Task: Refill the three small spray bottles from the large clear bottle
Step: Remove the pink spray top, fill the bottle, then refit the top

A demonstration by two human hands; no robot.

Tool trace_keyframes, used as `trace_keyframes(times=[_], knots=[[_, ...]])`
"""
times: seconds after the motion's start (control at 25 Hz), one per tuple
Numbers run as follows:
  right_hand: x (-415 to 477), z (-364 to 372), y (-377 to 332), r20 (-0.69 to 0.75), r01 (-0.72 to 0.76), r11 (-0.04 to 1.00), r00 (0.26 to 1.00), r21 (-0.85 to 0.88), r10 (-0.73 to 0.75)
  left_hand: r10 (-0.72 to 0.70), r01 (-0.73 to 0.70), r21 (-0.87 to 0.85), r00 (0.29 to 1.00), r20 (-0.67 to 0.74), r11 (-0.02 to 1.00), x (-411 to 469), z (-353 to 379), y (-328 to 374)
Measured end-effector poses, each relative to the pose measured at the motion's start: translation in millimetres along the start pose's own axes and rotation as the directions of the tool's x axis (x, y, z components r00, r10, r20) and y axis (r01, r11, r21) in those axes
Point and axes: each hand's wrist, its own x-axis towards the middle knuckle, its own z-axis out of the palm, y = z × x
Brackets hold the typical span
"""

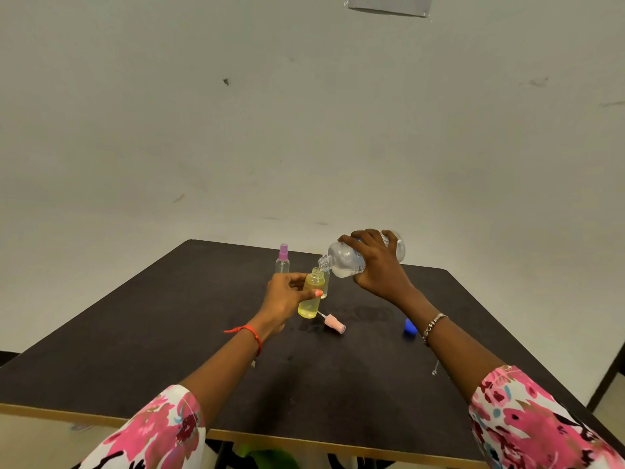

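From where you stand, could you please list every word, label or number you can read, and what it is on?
No text is legible.
Label on the large clear bottle in the right hand: print too blurred to read.
On the yellow spray bottle in the left hand: no print visible.
On the wall sheet: nothing readable.

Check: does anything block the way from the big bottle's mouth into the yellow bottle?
Nothing visible does. The yellow bottle is uncapped; a pink spray cap lies on the table. The big bottle tips above its neck.

large clear bottle [351, 260] tipped over yellow spray bottle [311, 294], both held
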Motion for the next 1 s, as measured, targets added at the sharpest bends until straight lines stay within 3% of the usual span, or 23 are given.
trace_keyframes(times=[0.68, 1.0], knots=[[-0.2, -0.1, 0.1, 0.001, -0.016, 1.000, 1.000, -0.008, 0.016, -0.012, 0.012, -0.011, 1.000, 0.006, 1.000, 1.5, 1.9, 0.3], [-3.3, 1.7, 0.1, 0.025, -0.074, 0.995, 0.997, 0.072, 0.073, -0.008, 0.009, -0.023, 1.000, 0.023, 1.000, 3.9, 4.8, -2.1]])
